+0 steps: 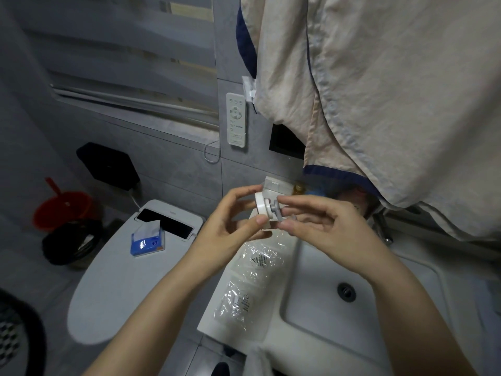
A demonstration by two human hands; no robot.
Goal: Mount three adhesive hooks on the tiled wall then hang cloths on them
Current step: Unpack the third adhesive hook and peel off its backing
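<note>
Hook (pixel 267 210), one, pinched in both grips, left hand (pixel 233 226) and right hand (pixel 325 229); two plastic packets (pixel 244 283) at six o'clock on the sink rim (pixel 217 321), tiled bathroom.

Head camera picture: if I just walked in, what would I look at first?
Probably the two hands in the middle: the left hand and right hand pinch a small white adhesive hook between their fingers, above the edge of the white sink. Next, the big beige cloth hanging down the upper right. Then the red bucket on the floor at the far left, beside the toilet.
</note>
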